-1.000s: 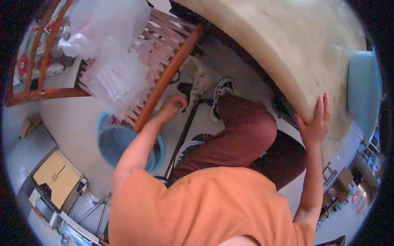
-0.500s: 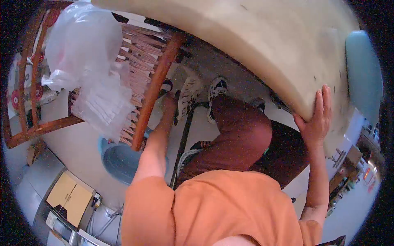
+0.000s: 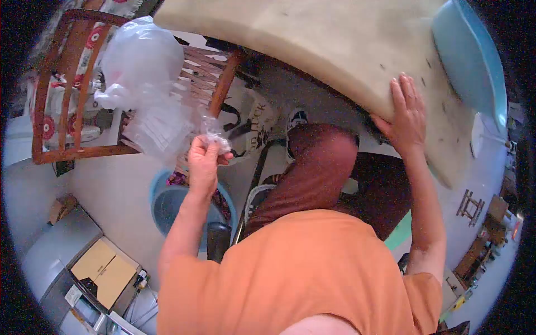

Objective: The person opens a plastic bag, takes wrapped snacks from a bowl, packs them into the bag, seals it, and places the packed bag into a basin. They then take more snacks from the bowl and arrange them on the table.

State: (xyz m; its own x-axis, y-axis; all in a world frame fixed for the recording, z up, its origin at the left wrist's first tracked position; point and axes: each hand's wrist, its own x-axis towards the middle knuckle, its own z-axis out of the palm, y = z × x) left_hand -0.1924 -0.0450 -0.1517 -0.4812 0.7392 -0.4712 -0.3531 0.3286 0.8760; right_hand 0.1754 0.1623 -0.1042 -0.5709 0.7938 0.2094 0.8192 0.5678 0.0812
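Note:
My left hand (image 3: 204,167) is closed on a crumpled clear plastic bag (image 3: 215,138), held just off the near edge of the woven chair. Behind it, larger translucent plastic bags (image 3: 142,61) rest on the chair's strapped seat. Flat on the edge of the pale table (image 3: 312,33) lies my right hand (image 3: 406,111), its fingers stretched out and holding nothing. A light blue plastic basin or tray (image 3: 469,61) stands on the tabletop beyond that hand.
The wooden chair (image 3: 89,152) stands at left. A printed cloth bag (image 3: 257,125) is on the floor by my feet. Below my left forearm sits a blue tub (image 3: 159,192) with something dark and purple in it. A cabinet (image 3: 106,268) is at lower left.
My left hand has risen from low beside the cloth bag and now holds crumpled plastic. My right hand stays flat on the table. The whole view has shifted.

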